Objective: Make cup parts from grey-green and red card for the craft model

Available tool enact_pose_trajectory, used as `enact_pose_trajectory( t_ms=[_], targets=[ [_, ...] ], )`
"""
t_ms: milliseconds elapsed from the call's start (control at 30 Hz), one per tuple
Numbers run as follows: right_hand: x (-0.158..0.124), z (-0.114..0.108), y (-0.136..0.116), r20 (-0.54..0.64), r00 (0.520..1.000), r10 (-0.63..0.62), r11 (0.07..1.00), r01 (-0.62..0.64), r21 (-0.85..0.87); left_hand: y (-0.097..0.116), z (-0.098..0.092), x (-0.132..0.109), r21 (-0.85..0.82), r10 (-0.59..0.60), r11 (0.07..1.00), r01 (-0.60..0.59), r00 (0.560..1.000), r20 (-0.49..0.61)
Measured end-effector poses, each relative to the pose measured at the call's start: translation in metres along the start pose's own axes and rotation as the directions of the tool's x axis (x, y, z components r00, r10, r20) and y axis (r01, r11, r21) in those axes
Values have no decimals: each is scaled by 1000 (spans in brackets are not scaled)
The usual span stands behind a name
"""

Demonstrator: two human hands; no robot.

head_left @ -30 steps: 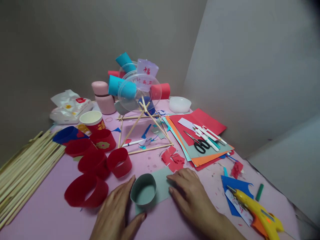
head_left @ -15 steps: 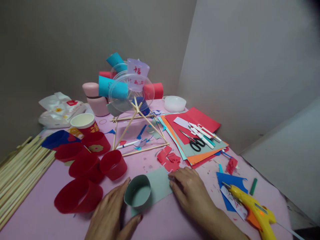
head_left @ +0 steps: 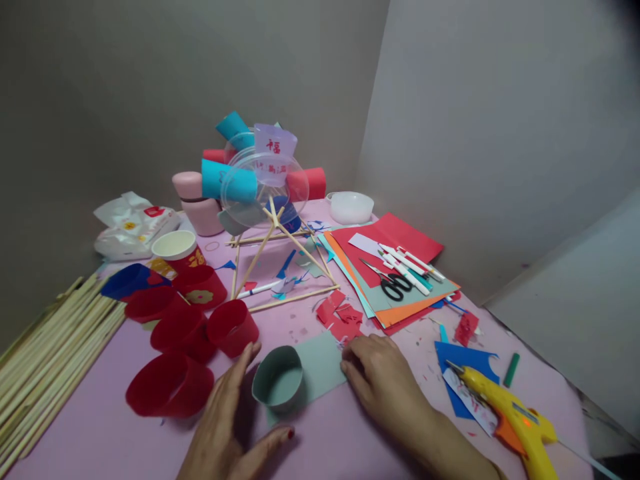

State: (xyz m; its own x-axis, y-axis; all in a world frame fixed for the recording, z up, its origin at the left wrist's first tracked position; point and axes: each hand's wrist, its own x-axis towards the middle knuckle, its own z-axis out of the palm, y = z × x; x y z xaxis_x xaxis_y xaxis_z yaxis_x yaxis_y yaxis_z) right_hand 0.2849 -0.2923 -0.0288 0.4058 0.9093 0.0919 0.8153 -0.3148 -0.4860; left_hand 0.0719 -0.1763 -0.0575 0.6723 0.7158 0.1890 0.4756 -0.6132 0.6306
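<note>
A grey-green paper ring (head_left: 278,379) stands upright on a flat sheet of the same grey-green paper (head_left: 324,365), in front of me. My left hand (head_left: 227,427) is just left of the ring, thumb and fingers spread apart, with a gap between it and the ring. At the right end of the sheet lies my right hand (head_left: 383,373), its fingers bent down at the sheet's edge; whether they pinch it is hidden. Red paper rings (head_left: 170,385) stand left of my left hand.
Wooden sticks (head_left: 55,360) lie at the left. Behind stands a stick frame (head_left: 274,220) with plastic discs and coloured paper cups. Scissors (head_left: 393,285) and markers (head_left: 407,270) rest on stacked paper (head_left: 395,319). A yellow glue gun (head_left: 505,410) lies at the right, over blue paper (head_left: 463,359).
My left hand has opened away from the paper ring, its fingers and thumb spreading. My right hand stays at the sheet's edge. The view has shifted slightly.
</note>
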Motion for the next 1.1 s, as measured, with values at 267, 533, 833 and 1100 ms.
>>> enact_pose_trajectory(
  t_ms=[267,533,833,1100],
  targets=[
    [10,5,5,-32,999,30,999,-29,29,13,-7,20,-536,-65,835,126,989,130],
    [12,11,8,-86,996,20,999,-17,39,19,-16,34,-561,-166,775,291,950,265],
    [17,4,13,-138,988,67,990,-49,133,64,2,52,-515,-85,840,170,979,184],
    [17,4,15,-168,982,82,977,-46,209,60,28,60,-459,-40,882,109,987,158]
  ],
)
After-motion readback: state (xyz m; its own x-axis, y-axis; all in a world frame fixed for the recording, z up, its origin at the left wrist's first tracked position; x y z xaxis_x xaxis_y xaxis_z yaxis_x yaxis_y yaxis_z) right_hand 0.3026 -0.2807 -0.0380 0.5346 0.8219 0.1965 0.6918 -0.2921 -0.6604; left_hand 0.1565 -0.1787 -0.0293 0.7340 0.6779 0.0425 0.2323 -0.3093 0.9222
